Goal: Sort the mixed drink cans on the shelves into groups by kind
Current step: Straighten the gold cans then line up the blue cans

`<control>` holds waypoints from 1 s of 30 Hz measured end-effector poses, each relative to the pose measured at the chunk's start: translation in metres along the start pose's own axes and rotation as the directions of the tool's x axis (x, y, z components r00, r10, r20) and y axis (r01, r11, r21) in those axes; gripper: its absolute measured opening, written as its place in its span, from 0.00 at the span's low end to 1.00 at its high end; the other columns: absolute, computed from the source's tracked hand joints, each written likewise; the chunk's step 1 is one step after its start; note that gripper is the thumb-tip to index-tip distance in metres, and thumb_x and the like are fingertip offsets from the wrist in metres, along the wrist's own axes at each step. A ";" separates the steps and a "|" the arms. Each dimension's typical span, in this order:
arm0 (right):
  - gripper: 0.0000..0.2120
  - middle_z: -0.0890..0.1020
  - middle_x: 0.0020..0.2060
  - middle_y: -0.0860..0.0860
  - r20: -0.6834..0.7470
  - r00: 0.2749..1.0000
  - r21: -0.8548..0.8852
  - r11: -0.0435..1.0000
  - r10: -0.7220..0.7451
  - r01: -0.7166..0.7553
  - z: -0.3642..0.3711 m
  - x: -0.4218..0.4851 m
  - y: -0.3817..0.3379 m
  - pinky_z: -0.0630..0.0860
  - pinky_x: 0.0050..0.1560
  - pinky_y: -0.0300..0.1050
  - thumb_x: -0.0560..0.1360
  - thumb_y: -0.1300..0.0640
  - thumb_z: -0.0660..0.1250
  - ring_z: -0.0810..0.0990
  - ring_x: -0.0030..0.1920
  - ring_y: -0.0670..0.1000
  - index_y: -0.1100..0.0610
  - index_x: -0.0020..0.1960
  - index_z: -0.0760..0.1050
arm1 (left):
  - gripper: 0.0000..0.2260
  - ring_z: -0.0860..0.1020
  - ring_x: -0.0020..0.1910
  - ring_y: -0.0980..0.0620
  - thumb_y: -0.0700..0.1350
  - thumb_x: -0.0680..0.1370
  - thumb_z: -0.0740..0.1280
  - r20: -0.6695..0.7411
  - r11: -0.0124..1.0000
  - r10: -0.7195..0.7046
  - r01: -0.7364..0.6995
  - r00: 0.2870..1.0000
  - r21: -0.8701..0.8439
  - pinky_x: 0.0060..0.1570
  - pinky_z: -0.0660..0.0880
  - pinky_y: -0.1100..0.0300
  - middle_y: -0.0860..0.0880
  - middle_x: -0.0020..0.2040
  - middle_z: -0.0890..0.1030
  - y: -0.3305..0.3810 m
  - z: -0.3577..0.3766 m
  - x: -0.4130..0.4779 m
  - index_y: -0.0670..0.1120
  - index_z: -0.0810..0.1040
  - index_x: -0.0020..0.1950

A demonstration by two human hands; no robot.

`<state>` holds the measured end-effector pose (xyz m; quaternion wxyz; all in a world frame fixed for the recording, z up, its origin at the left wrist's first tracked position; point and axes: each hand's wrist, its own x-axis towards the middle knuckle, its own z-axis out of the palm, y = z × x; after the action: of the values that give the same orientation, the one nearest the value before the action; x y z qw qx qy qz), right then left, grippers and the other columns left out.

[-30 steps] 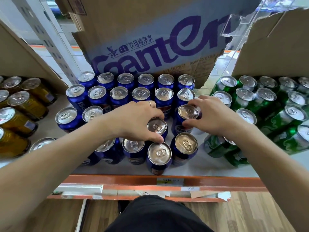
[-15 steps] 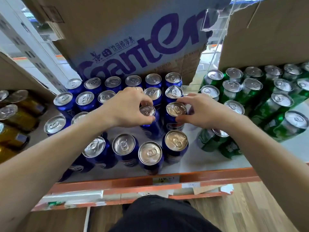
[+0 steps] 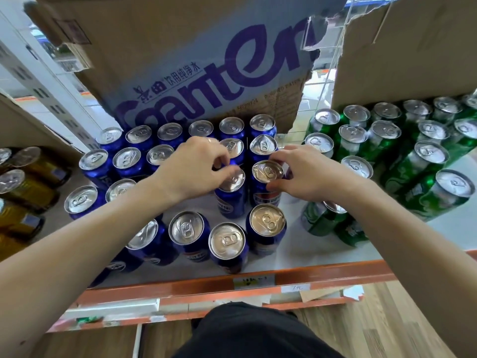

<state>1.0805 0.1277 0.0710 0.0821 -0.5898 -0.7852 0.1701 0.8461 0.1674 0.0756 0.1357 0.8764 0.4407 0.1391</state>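
Note:
Several blue cans stand in rows on the white shelf. My left hand grips the rim of one blue can in the middle. Right beside it, my right hand grips the top of a second blue can. The two held cans stand side by side, just behind a front row of blue cans. Green cans are grouped at the right, some lying tilted. Amber cans sit at the far left.
A torn cardboard box with purple lettering hangs low over the back rows. Another cardboard box covers the green cans' back. The orange shelf edge runs along the front, with wooden floor below.
Both hands have pushed their blue cans further back on the shelf, toward the rear rows. A gap has opened between the held cans and the front row.

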 end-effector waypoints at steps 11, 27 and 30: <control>0.26 0.77 0.53 0.55 0.012 1.000 -0.042 0.999 0.006 -0.005 0.001 -0.002 0.001 0.73 0.52 0.48 0.74 0.43 0.70 0.74 0.48 0.51 0.59 0.64 0.75 | 0.26 0.73 0.51 0.50 0.56 0.70 0.77 0.150 0.996 -0.090 0.093 0.985 -0.013 0.51 0.71 0.56 0.51 0.52 0.70 0.004 0.011 -0.015 0.47 0.76 0.63; 0.25 0.77 0.60 0.46 -0.008 0.974 -0.103 0.969 -0.227 0.225 -0.014 -0.022 -0.077 0.72 0.61 0.48 0.75 0.39 0.65 0.73 0.62 0.50 0.50 0.68 0.73 | 0.31 0.74 0.52 0.58 0.74 0.69 0.55 0.121 0.978 -0.179 0.164 0.976 0.126 0.53 0.75 0.53 0.61 0.56 0.75 -0.029 -0.045 -0.080 0.58 0.75 0.64; 0.27 0.78 0.59 0.46 0.075 0.951 -0.132 0.942 -0.300 0.307 0.000 -0.017 -0.114 0.72 0.60 0.50 0.75 0.35 0.63 0.74 0.61 0.50 0.49 0.67 0.73 | 0.32 0.74 0.57 0.59 0.75 0.68 0.57 0.256 0.970 -0.156 0.100 0.954 0.220 0.58 0.71 0.55 0.62 0.61 0.74 -0.047 -0.059 -0.108 0.59 0.74 0.66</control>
<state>0.9829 0.0836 0.1138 0.0441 -0.4614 -0.8786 0.1147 0.7279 0.1135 0.0993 0.1126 0.8658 0.4861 -0.0374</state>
